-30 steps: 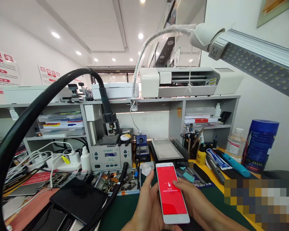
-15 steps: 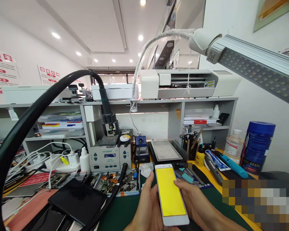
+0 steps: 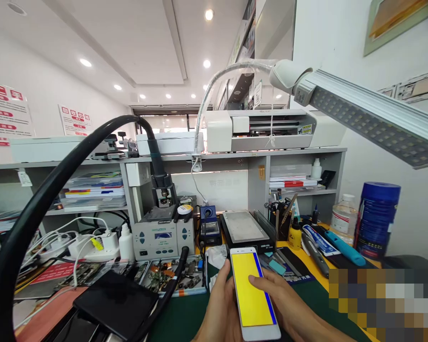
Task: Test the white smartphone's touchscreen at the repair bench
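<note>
A white smartphone point(image 3: 252, 299) is held upright and slightly tilted above the green mat point(image 3: 180, 316). Its screen is bright yellow, with a narrow blue strip along the right side. My left hand point(image 3: 217, 304) is closed around the phone's left edge, thumb along the side and fingers partly hidden behind it. At the right edge, my right hand point(image 3: 283, 297) also grips the phone. Its thumb lies over the screen, a little above the middle, while its other fingers are mostly out of sight behind the phone.
A tray of small electronic parts point(image 3: 178, 275) lies left of the phone, before a grey soldering station point(image 3: 163, 237). A black tablet-like panel point(image 3: 116, 301) and a thick black hose point(image 3: 57, 175) occupy the left. Behind the phone is a flat heating plate point(image 3: 245, 227); bottles and tools stand right.
My right thumb has slid left across the screen from near its right edge. A blue strip now shows at the right of the yellow display. The camera view has shifted slightly.
</note>
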Available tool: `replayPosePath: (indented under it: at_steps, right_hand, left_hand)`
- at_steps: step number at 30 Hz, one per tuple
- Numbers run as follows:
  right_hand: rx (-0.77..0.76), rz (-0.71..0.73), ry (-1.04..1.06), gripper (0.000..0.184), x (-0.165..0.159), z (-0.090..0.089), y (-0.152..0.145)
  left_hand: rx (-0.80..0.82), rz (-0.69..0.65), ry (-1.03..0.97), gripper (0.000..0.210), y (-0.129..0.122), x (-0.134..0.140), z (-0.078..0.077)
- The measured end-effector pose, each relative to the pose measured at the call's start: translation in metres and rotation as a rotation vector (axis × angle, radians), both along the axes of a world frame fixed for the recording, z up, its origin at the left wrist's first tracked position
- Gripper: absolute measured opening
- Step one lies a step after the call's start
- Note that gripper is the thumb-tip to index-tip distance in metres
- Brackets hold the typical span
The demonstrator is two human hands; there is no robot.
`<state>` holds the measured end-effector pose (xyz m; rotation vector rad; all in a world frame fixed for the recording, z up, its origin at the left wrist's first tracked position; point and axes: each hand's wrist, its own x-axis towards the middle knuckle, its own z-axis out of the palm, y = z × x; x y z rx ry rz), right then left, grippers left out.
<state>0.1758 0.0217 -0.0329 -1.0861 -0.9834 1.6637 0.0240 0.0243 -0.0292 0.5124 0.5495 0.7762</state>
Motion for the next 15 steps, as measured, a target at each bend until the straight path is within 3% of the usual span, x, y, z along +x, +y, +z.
replayPosePath:
  at_steps: [7,15]
  right_hand:
    - [-0.053,0.039,0.07,0.037,-0.001,0.01,-0.003]
    - [-0.048,0.07,0.135,0.034,-0.001,0.008,-0.002]
  left_hand:
    - [-0.013,0.073,0.037,0.079,-0.004,0.003,0.005]
    - [0.055,0.066,0.007,0.08,0.001,0.004,-0.008]
